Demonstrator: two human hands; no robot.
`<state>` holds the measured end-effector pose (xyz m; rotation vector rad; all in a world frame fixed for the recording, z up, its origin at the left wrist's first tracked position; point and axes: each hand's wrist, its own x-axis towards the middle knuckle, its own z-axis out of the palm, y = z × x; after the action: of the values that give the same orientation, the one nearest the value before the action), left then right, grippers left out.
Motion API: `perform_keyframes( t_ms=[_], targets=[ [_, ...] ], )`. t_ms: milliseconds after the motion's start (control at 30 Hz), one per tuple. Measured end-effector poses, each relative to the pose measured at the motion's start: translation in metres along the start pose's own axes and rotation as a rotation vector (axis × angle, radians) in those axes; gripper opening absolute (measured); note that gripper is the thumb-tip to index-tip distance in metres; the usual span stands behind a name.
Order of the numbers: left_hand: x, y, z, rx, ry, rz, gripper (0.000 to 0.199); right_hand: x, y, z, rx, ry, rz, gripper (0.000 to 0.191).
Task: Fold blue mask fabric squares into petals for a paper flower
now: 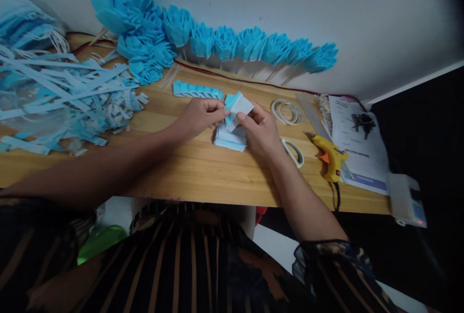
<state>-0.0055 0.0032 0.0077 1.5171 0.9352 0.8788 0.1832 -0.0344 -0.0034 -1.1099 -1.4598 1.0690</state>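
Between my two hands is a small blue and white fabric piece, partly folded, with a pale flap (242, 105) facing me. My left hand (203, 119) pinches its left edge with thumb and fingers. On the lower right side, my right hand (261, 127) grips the same piece, thumb in front. Just beneath lies a stack of pale blue squares (230, 139) on the wooden table (203, 177). A row of folded blue pieces (197, 90) lies behind my left hand.
Blue fabric flowers (224, 43) on sticks line the wall. Cut strips (65, 91) heap at the left. To the right are tape rolls (287, 112), a yellow glue gun (331, 156), a ruler (313, 115), a printed sheet (358, 158) and keys (363, 123).
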Motion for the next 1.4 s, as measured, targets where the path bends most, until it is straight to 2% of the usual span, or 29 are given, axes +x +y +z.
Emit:
perform_keyframes(
  t_ms=[200,433,700,900,1200,1400],
  targets=[
    [-0.002,0.001,0.000,0.080,0.022,0.056,0.027,0.000,0.004,0.000,-0.037,-0.010,0.030,0.041],
    [-0.002,0.001,0.001,0.007,-0.004,0.018,0.027,-0.001,0.005,0.001,-0.051,0.027,0.006,0.034],
    [-0.003,0.000,0.000,0.106,-0.030,0.074,0.024,-0.001,-0.005,0.000,-0.017,0.059,0.026,0.048],
    [-0.006,0.000,0.001,0.154,-0.046,0.084,0.022,0.000,-0.001,0.000,-0.038,0.125,0.006,0.038],
    [-0.006,0.001,0.000,0.121,-0.082,0.101,0.026,0.001,-0.001,0.001,-0.051,0.142,-0.096,0.032],
    [-0.004,-0.001,0.000,0.098,-0.069,0.086,0.020,-0.001,0.000,0.002,-0.129,0.140,-0.138,0.017]
  ],
)
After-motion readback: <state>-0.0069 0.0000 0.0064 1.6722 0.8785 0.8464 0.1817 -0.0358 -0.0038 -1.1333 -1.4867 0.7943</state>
